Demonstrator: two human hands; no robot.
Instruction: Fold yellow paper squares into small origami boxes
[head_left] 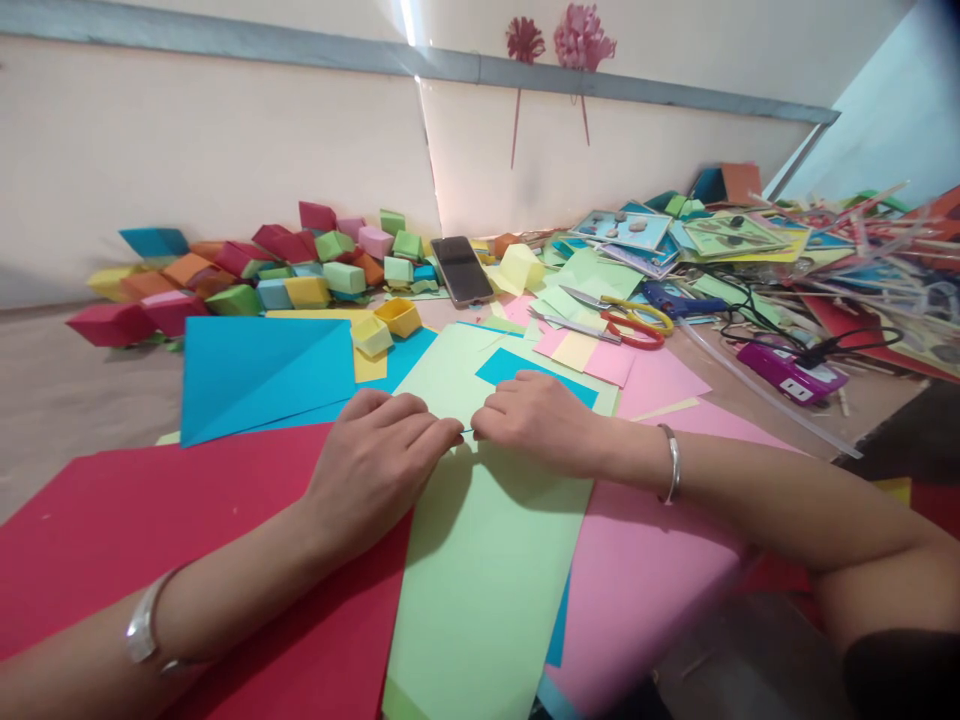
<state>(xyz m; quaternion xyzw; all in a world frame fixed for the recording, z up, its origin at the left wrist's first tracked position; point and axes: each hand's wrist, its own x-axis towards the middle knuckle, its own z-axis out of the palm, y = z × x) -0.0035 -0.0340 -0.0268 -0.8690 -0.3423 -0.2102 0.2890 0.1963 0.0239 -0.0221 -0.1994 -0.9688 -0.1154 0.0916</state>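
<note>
My left hand and my right hand meet over a light green sheet. Both are closed in a pinch, fingertips almost touching. Between them shows a thin edge of blue paper; the hands hide most of it. Just behind my right hand lies a flat blue paper strip on the green sheet. A large red sheet spreads under my left forearm, and a pink sheet under my right. Beyond my left hand rests a larger blue sheet.
Folded paper boxes pile up against the wall at the back left. A phone, scissors, a glue gun and a purple power strip with cables lie behind and right. Sticks and cards crowd the far right.
</note>
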